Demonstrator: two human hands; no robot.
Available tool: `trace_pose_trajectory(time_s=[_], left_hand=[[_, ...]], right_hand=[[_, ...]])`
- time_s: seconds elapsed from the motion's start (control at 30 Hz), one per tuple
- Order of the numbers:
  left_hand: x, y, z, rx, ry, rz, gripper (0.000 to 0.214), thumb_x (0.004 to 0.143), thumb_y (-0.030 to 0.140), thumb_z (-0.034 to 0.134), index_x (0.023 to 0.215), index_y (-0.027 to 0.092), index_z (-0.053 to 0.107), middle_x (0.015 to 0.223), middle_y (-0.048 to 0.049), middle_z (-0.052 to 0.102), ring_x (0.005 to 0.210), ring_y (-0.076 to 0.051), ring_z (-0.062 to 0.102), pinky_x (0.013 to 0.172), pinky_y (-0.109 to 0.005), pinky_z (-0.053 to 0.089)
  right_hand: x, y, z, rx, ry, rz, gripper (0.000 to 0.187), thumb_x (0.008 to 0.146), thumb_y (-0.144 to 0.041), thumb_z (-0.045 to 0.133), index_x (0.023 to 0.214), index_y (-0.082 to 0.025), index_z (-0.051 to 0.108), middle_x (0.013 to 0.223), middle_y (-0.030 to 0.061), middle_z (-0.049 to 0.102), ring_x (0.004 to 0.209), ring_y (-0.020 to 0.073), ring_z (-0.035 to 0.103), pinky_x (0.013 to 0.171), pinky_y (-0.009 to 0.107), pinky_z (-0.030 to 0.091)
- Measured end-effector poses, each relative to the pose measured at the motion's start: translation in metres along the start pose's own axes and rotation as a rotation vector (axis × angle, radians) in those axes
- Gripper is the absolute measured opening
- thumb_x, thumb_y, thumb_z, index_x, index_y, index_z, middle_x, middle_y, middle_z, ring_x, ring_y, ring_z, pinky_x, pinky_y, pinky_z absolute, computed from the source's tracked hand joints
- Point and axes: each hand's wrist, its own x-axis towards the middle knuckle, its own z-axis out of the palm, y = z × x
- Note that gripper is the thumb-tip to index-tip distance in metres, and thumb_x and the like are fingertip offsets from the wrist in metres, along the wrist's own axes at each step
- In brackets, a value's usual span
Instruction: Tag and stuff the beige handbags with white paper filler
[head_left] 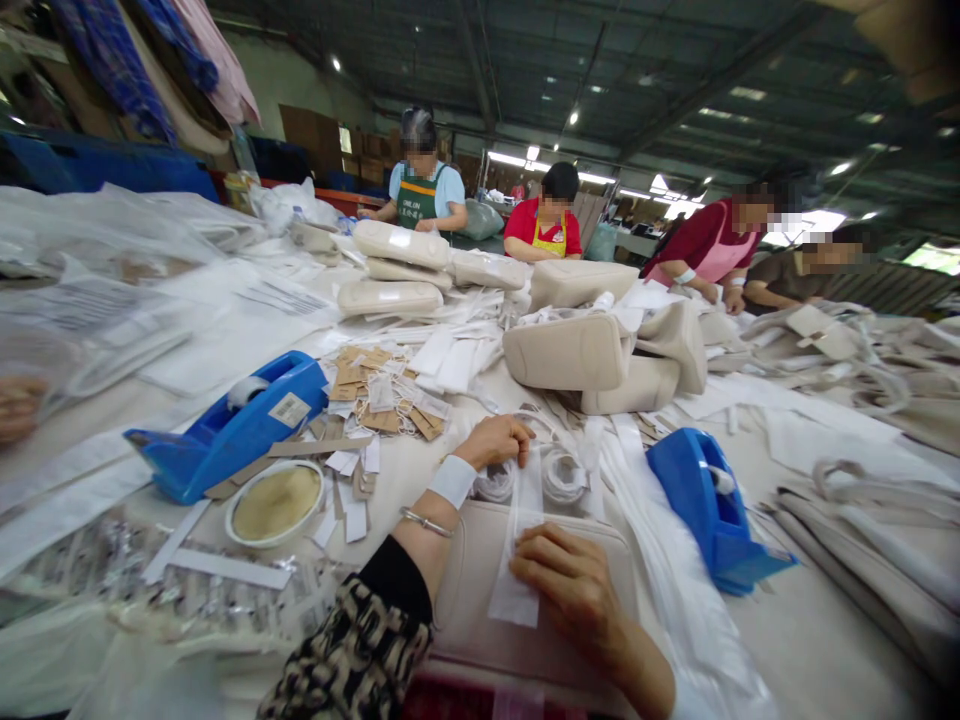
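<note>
A beige handbag (465, 590) lies flat in front of me, with a translucent white plastic strip (527, 500) running lengthwise over it. My left hand (499, 440), fingers curled, grips the strip's far end near the bag's top edge. Lower down, my right hand (566, 580) has its fingers bent together on the strip's right edge, over the bag's face. Two wrapped strap coils, a left coil (495, 483) and a right coil (564, 477), sit on either side of the strip. Fingertip contact is partly hidden.
Blue tape dispensers stand at left (247, 420) and right (701, 510). A round tub (276, 503) of yellowish paste sits beside paper tags (382, 395). Stuffed beige bags (566, 352) are piled ahead. Several co-workers (420, 190) stand across the table; another person's hand (19, 405) is far left.
</note>
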Motion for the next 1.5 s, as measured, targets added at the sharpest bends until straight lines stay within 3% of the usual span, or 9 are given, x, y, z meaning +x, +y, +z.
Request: trace_pose_trajectory(time_s=[0.33,0.57,0.73,0.83,0.97,1.03,1.17,1.3,1.5], left_hand=[[-0.003,0.006,-0.004,0.133,-0.083,0.022,0.027,0.063,0.005,0.049,0.058,0.019,0.072,0.124,0.0012,0.068,0.115,-0.020,0.060,0.104,-0.031,0.041],[-0.004,0.010,0.000,0.221,0.054,0.011,0.024,0.068,0.006,0.050,0.070,0.018,0.070,0.106,-0.0036,0.074,0.099,-0.020,0.066,0.088,-0.029,0.050],[-0.014,0.029,-0.001,0.341,0.229,0.075,0.024,0.072,0.005,0.049,0.073,0.018,0.069,0.090,-0.0050,0.074,0.092,-0.021,0.065,0.102,-0.041,0.042],[-0.032,0.047,-0.003,0.401,0.287,0.166,0.026,0.072,0.002,0.047,0.072,0.017,0.068,0.085,-0.0059,0.073,0.092,-0.022,0.064,0.111,-0.051,0.030],[-0.079,0.068,0.008,0.405,0.232,0.325,0.032,0.074,-0.001,0.046,0.085,0.017,0.070,0.098,-0.0063,0.071,0.101,-0.019,0.061,0.101,-0.038,0.045],[-0.108,0.069,0.019,0.394,0.151,0.399,0.034,0.077,0.000,0.046,0.093,0.018,0.070,0.102,-0.0044,0.071,0.103,-0.018,0.060,0.096,-0.032,0.049],[-0.151,0.055,0.034,0.385,0.040,0.474,0.052,0.081,-0.002,0.044,0.127,0.018,0.058,0.133,-0.0057,0.061,0.126,-0.018,0.050,0.110,-0.037,0.042],[-0.160,0.041,0.036,0.450,-0.005,0.515,0.052,0.088,0.003,0.046,0.138,0.018,0.049,0.146,-0.0073,0.049,0.137,-0.018,0.040,0.115,-0.039,0.037],[-0.155,0.040,0.036,0.507,0.004,0.580,0.040,0.095,0.014,0.046,0.135,0.016,0.052,0.143,-0.0082,0.053,0.137,-0.019,0.042,0.115,-0.039,0.038]], right_hand=[[-0.009,-0.003,0.004,-0.064,-0.031,-0.052,0.027,0.100,-0.017,0.040,0.091,-0.015,0.065,0.078,0.0065,0.066,0.089,0.0185,0.063,0.073,0.029,0.054],[-0.028,-0.020,0.008,-0.112,-0.043,-0.029,0.030,0.091,-0.001,0.039,0.107,-0.012,0.062,0.106,0.0128,0.067,0.121,0.0234,0.054,0.097,0.040,0.053],[-0.042,-0.037,0.013,-0.184,-0.112,0.050,0.029,0.089,-0.012,0.054,0.117,-0.010,0.057,0.122,0.0177,0.061,0.136,0.0298,0.040,0.109,0.048,0.044],[-0.043,-0.040,0.013,-0.184,-0.113,0.048,0.031,0.088,-0.018,0.057,0.118,-0.010,0.057,0.121,0.0178,0.060,0.137,0.0307,0.039,0.111,0.049,0.041],[-0.042,-0.041,0.012,-0.149,-0.092,0.060,0.024,0.088,-0.018,0.057,0.112,-0.013,0.059,0.108,0.0147,0.063,0.133,0.0291,0.044,0.110,0.047,0.042],[-0.041,-0.040,0.013,-0.141,-0.074,0.076,0.017,0.089,-0.019,0.057,0.105,-0.015,0.060,0.102,0.0123,0.062,0.126,0.0281,0.050,0.107,0.045,0.045],[-0.042,-0.038,0.017,-0.148,-0.063,0.116,0.015,0.089,-0.021,0.057,0.103,-0.016,0.061,0.098,0.0105,0.063,0.111,0.0260,0.057,0.104,0.044,0.047],[-0.058,-0.046,0.012,-0.158,-0.074,0.111,0.034,0.089,-0.016,0.053,0.123,-0.013,0.056,0.123,0.0149,0.060,0.127,0.0272,0.048,0.111,0.047,0.041],[-0.112,-0.069,0.009,-0.218,-0.205,0.140,0.068,0.079,0.000,0.039,0.147,-0.007,0.032,0.149,0.0169,0.040,0.143,0.0277,0.027,0.115,0.054,0.033]])
